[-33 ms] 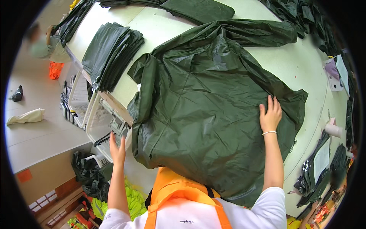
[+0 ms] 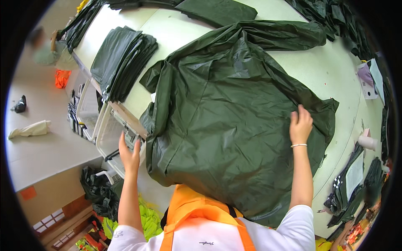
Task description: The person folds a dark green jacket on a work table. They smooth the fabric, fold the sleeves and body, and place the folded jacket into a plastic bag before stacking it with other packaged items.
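A dark green rain jacket (image 2: 226, 121) of thin, shiny, creased fabric lies spread over the table in front of me. One sleeve (image 2: 289, 35) stretches along its far side towards the right; the left side is bunched into a fold. My right hand (image 2: 301, 127), wearing a thin bracelet, rests on the right part of the jacket, fingers slightly bent and apart from the thumb. Off the jacket's left edge, my left hand (image 2: 130, 154) hovers beside a white wire basket with its fingers apart and nothing in them.
A stack of folded dark green garments (image 2: 122, 62) sits at the table's left edge, above white baskets (image 2: 100, 144). More folded green pieces (image 2: 217, 11) lie at the far side. Right: a white cup (image 2: 367, 142) and garments with a paper sheet (image 2: 354, 175). A person (image 2: 50, 50) stands far left.
My right hand has shifted slightly right and its fingers have bent more. My left hand has moved a little to the right at the baskets. The jacket lies as before.
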`<state>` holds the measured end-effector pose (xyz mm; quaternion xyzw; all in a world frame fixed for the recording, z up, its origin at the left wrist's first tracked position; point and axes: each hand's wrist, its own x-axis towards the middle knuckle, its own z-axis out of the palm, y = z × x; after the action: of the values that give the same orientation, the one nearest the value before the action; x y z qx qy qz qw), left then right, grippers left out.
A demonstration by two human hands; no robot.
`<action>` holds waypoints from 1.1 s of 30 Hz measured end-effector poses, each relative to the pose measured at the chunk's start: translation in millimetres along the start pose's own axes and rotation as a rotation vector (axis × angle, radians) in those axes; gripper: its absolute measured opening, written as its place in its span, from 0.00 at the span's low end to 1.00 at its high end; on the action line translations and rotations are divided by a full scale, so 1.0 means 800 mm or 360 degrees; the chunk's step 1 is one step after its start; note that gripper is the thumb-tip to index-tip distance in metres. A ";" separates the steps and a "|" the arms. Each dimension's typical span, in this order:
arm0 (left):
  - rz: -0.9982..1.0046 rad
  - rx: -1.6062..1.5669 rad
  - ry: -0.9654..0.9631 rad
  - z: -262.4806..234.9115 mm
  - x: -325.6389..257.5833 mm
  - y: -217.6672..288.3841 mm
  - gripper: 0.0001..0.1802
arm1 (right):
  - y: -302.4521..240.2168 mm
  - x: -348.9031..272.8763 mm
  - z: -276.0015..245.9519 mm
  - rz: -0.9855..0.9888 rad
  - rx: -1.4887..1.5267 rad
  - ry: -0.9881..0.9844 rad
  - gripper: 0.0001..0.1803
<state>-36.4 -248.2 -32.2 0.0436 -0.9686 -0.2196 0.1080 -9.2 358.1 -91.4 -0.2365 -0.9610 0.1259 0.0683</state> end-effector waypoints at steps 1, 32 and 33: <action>0.0465 0.0045 0.0159 0.025 0.082 0.096 0.35 | 0.009 0.035 -0.023 -0.0067 0.0021 0.0495 0.30; 0.0842 0.0264 -0.0578 0.052 0.117 -0.016 0.29 | -0.096 -0.132 -0.037 -0.0073 0.0055 -0.0374 0.36; 0.0791 0.0224 -0.0833 0.024 0.077 -0.017 0.29 | -0.104 -0.144 -0.016 -0.0056 0.0040 -0.0390 0.35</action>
<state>-99.8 -260.4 -43.1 -0.2435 -0.9572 -0.1231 -0.0966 58.4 235.1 -64.5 -0.2015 -0.9645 0.1647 -0.0444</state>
